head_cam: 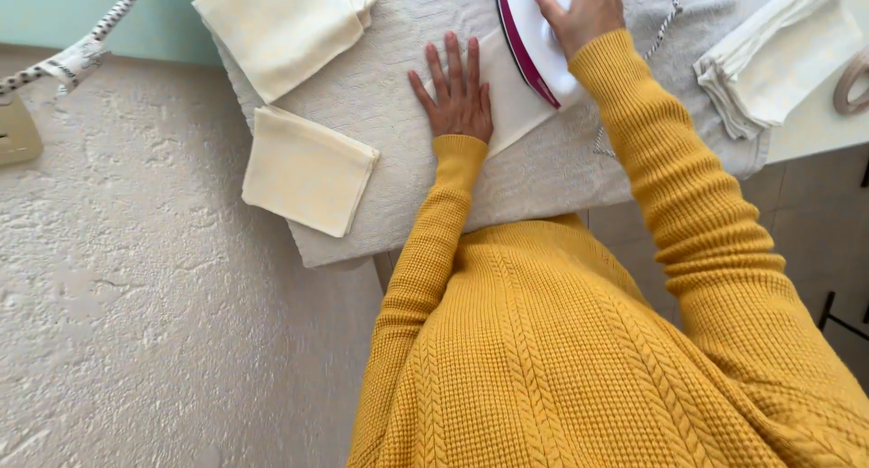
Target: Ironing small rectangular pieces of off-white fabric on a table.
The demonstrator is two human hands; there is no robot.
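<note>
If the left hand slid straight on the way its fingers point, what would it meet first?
The left hand lies flat on the white cloth, fingers pointing at the board's far side. Ahead shows only bare padded ironing board cover up to the picture's edge; the iron sits to its right, probably off that line.

folded cream cloth | cream stack | white stack | cord

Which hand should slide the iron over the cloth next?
Right. The right hand grips the iron on the white cloth, while the left hand lies flat, pinning that cloth down.
</note>
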